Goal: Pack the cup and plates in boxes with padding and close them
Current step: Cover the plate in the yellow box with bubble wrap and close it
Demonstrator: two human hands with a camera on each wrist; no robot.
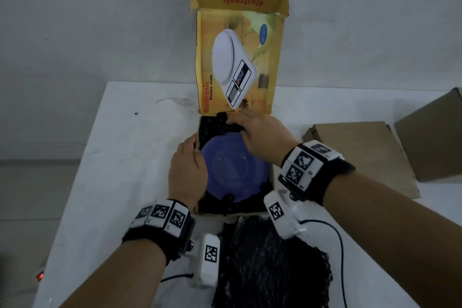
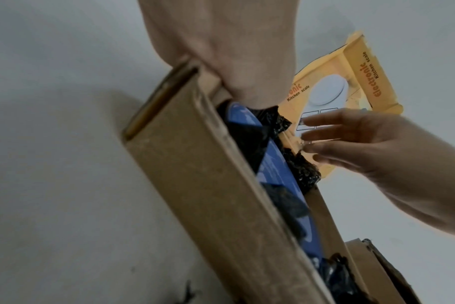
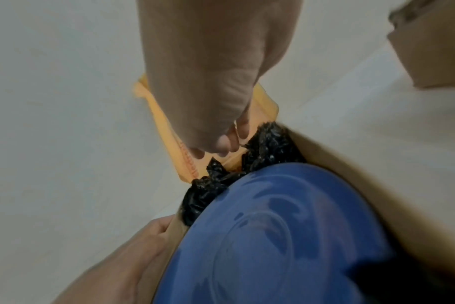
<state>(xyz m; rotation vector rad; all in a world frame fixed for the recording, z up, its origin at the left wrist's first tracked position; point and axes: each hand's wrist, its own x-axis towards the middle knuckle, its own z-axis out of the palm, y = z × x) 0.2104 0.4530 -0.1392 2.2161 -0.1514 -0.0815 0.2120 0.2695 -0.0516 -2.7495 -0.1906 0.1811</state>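
A glossy round plate (image 1: 237, 167) lies on crinkly black padding (image 1: 212, 127) in a cardboard box (image 2: 190, 174), whose side wall the left hand (image 1: 187, 170) grips, while the right hand (image 1: 262, 137) presses loosely spread fingers on the padding.

A blue plate (image 3: 286, 236) was seen bedded in black padding (image 3: 270, 144) inside the box (image 3: 351, 164), fingers (image 3: 222, 144) held by the yellow lid (image 3: 187, 166)

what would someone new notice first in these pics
The blue plate lying in black padding inside the open yellow box at the middle of the white table draws the eye first. The box's lid, printed with a kitchen scale, stands upright behind it, while the left hand holds the box's left wall and the right hand reaches over the plate's far rim.
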